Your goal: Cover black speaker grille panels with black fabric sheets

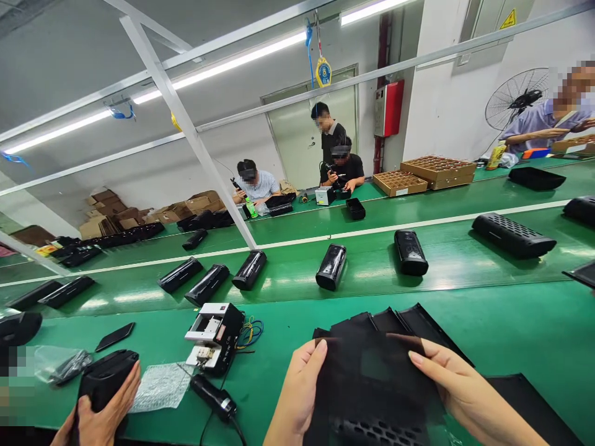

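My left hand (pixel 302 384) and my right hand (pixel 453 378) pinch a thin black sheet (pixel 372 371) by its two sides, thumbs on top. It looks slightly see-through and hangs close in front of me. Below its lower part shows a black housing (pixel 379 432) with rows of oval holes, partly cut off by the frame. Just beyond my hands lie several overlapping black panels (pixel 430 328) on the green bench. Another dark panel (pixel 530 399) lies to the right of my right arm.
A co-worker's hands (pixel 105 402) hold a black case (pixel 109 378) at left. Between us are a small black-and-white machine (pixel 216 337), a corded electric screwdriver (pixel 214 396) and bubble wrap (pixel 162 387). Several black housings (pixel 331 266) line the green conveyor (pixel 288 279); people sit across it.
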`<state>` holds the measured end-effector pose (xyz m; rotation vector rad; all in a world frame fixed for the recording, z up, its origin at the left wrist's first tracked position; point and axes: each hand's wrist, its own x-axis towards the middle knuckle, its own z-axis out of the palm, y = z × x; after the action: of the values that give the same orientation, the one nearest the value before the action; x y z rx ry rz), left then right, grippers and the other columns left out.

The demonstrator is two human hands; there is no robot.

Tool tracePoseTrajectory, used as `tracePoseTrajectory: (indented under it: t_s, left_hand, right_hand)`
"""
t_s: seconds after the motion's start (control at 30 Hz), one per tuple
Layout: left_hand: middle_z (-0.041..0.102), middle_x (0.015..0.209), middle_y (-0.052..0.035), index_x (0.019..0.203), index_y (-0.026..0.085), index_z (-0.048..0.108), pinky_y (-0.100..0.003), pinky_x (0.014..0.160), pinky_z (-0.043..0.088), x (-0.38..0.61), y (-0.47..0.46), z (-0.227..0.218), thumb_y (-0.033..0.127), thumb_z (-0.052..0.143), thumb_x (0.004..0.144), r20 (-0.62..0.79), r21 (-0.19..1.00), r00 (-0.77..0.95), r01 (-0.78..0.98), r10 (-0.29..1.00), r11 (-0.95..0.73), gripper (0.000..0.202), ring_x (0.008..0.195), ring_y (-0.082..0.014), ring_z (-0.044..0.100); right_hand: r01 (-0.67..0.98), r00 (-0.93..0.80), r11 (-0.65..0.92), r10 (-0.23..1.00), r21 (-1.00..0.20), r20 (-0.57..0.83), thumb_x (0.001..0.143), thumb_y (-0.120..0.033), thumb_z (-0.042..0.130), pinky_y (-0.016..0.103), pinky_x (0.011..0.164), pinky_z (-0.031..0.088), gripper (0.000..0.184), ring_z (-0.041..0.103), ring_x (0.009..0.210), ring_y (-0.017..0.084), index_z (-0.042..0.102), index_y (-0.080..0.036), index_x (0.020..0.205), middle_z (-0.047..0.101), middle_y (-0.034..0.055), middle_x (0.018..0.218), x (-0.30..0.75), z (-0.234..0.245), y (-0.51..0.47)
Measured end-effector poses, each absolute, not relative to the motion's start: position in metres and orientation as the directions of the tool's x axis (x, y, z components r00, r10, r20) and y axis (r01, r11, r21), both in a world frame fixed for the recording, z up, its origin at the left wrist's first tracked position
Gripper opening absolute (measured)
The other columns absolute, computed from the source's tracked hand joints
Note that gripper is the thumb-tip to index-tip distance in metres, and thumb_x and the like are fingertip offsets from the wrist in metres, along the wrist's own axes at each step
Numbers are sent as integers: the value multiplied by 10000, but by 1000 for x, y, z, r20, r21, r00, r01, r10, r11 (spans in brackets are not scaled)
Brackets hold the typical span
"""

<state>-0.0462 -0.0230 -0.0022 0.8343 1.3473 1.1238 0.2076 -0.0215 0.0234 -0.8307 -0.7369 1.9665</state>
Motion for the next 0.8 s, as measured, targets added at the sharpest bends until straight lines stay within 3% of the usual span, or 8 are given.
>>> tracePoseTrajectory:
  t_s: [0.1, 0.17, 0.23, 0.27, 0.43, 0.63, 0.8]
  left_hand:
    - [645, 612, 1, 766, 229, 647, -318, 639, 435, -46, -15, -24, 404, 583, 627, -307, 949, -51, 66, 950, 310, 232, 796, -230, 576]
    - [597, 532, 2, 629, 205, 625, -302, 611, 418, -42, -11, -44, 434, 588, 602, -312, 924, -33, 223, 949, 312, 233, 711, -215, 565]
    - [530, 458, 4, 490, 191, 563, -294, 610, 398, -34, -10, -67, 437, 613, 557, -318, 897, -46, 310, 947, 316, 260, 664, -207, 540]
    - [496, 430, 6, 436, 191, 525, -294, 619, 390, -29, -11, -77, 423, 631, 530, -320, 889, -57, 327, 946, 321, 272, 656, -208, 530]
    - [428, 408, 12, 361, 224, 462, -318, 643, 358, -11, -25, -110, 332, 648, 497, -331, 862, -88, 377, 939, 339, 254, 654, -228, 535]
    - [511, 507, 28, 467, 294, 554, -298, 585, 352, -15, -36, -114, 319, 553, 604, -224, 858, -97, 453, 970, 243, 140, 687, -215, 579]
    - [566, 632, 39, 625, 325, 583, -296, 630, 385, -22, -37, -125, 281, 569, 592, -185, 794, -114, 568, 976, 217, 56, 728, -210, 589]
  right_hand:
    - [-296, -391, -353, 893, -887, -225, 715, -370, 527, 319, 707, 437, 274, 573, 735, 181, 588, -186, 907, 639, 27, 747, 208, -9, -16]
    - [-48, -284, -213, 940, -976, -191, 693, -392, 519, 281, 600, 427, 225, 542, 626, 165, 570, -172, 691, 593, 0, 623, 207, -51, -13]
    - [294, -37, -124, 989, -948, -141, 626, -369, 545, 252, 487, 369, 215, 465, 478, 137, 473, -196, 520, 481, -45, 459, 204, -100, -15]
    - [347, 3, -137, 989, -928, -145, 602, -335, 547, 255, 466, 341, 209, 434, 445, 135, 431, -205, 487, 436, -55, 423, 201, -123, -18]
    - [463, 102, -215, 977, -860, -189, 573, -278, 504, 281, 470, 320, 160, 450, 430, 168, 386, -233, 474, 435, -41, 419, 186, -191, -42]
    - [579, 137, -283, 958, -765, -251, 636, -330, 481, 301, 466, 298, 216, 488, 452, 209, 356, -249, 479, 486, -11, 441, 193, -208, -56]
    - [632, 145, -322, 943, -705, -300, 652, -409, 488, 315, 470, 302, 270, 513, 476, 235, 345, -252, 485, 513, 8, 457, 202, -216, -57]
